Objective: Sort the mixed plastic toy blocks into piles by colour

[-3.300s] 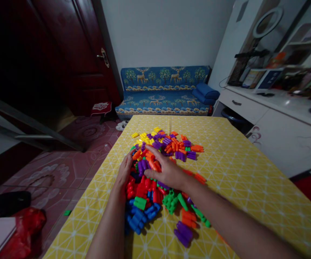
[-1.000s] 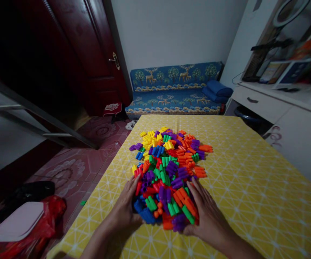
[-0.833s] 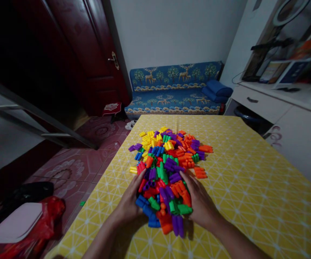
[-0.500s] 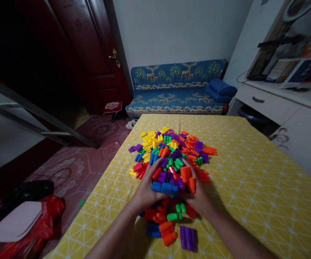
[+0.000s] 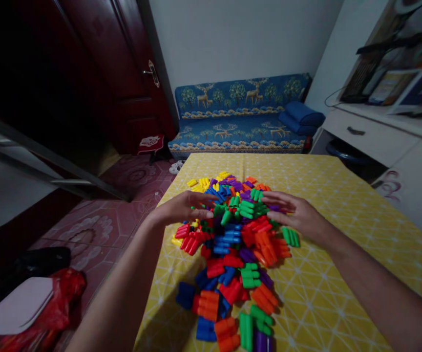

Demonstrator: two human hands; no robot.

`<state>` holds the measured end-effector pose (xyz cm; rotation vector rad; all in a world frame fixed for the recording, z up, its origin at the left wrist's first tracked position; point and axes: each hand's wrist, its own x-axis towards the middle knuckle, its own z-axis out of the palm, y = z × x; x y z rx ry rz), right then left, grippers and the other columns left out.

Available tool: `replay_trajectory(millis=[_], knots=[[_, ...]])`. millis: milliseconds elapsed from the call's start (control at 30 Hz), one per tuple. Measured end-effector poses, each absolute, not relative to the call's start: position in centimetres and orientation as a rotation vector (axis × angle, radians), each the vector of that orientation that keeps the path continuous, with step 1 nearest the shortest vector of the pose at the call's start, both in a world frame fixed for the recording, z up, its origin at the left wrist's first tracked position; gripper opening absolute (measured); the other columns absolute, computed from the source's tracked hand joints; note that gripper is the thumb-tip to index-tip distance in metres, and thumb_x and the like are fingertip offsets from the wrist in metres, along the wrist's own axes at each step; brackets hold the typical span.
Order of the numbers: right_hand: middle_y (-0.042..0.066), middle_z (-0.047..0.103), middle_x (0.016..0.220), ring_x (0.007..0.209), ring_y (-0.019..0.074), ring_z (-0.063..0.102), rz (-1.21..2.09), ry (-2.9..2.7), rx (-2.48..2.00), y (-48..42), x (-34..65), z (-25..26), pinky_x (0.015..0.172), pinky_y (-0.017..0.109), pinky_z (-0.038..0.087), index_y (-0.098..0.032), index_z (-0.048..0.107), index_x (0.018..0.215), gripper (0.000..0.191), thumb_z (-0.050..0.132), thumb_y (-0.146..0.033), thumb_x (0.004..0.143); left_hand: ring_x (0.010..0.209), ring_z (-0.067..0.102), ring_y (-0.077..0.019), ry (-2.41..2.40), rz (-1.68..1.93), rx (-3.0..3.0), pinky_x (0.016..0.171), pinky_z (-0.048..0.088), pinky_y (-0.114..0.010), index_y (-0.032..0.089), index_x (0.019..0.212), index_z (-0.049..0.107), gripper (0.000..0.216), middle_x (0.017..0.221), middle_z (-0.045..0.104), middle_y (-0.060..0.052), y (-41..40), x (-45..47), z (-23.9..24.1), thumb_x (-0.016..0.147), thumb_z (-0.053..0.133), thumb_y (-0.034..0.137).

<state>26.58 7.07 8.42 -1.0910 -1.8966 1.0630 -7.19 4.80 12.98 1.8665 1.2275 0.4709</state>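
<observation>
A loose heap of plastic building blocks [image 5: 229, 234] in red, blue, green, orange, purple and yellow spreads over the yellow tablecloth [image 5: 343, 234]. My left hand [image 5: 183, 208] is at the heap's left side, fingers stretched toward its middle, holding nothing. On the right side my right hand [image 5: 293, 210] is open too, its fingers pointing inward beside a green block [image 5: 257, 195]. Whether the fingertips touch any blocks I cannot tell. Nearer to me lie an orange block [image 5: 227, 335] and a green block [image 5: 245, 331].
Behind the table stands a blue patterned sofa [image 5: 233, 129] with a folded blue cushion [image 5: 301, 117]. White drawers [image 5: 375, 137] are at the right. On the floor at left are a red plastic bag [image 5: 68, 293] and a white lid-like sheet [image 5: 18, 305]. A small stool [image 5: 151, 143] stands by the door.
My hands, earlier cupped around a bunch of blocks near the front, have parted and moved farther forward. Those blocks have dropped, and more now lie across the middle and near side.
</observation>
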Motion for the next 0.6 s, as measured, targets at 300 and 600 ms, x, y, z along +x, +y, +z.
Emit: replay_trajectory(millis=[300, 600], knots=[[0.015, 0.065, 0.123, 0.114, 0.0310, 0.061, 0.766, -1.646, -1.559, 15.5, 29.2, 0.7, 0.100, 0.050, 0.045, -0.019, 0.063, 0.118, 0.063, 0.058, -0.067, 0.078, 0.112, 0.062, -0.0317, 1.836, 0.856, 1.698, 0.094, 0.048, -0.038, 0.013, 0.121, 0.064, 0.078, 0.124, 0.065, -0.017, 12.9, -10.0, 4.3, 0.069, 0.062, 0.071], [0.008, 0.049, 0.146, 0.135, 0.0314, 0.043, 1.186, -1.699, -1.458, 16.2, 24.0, 0.6, 0.113, 0.055, 0.028, -0.027, 0.051, 0.137, 0.077, 0.053, -0.075, 0.077, 0.123, 0.056, -0.0329, 1.510, 0.850, 1.493, 0.105, 0.041, -0.041, 0.014, 0.119, 0.066, 0.079, 0.131, 0.062, -0.014, 14.2, -7.1, 3.0, 0.069, 0.060, 0.074]])
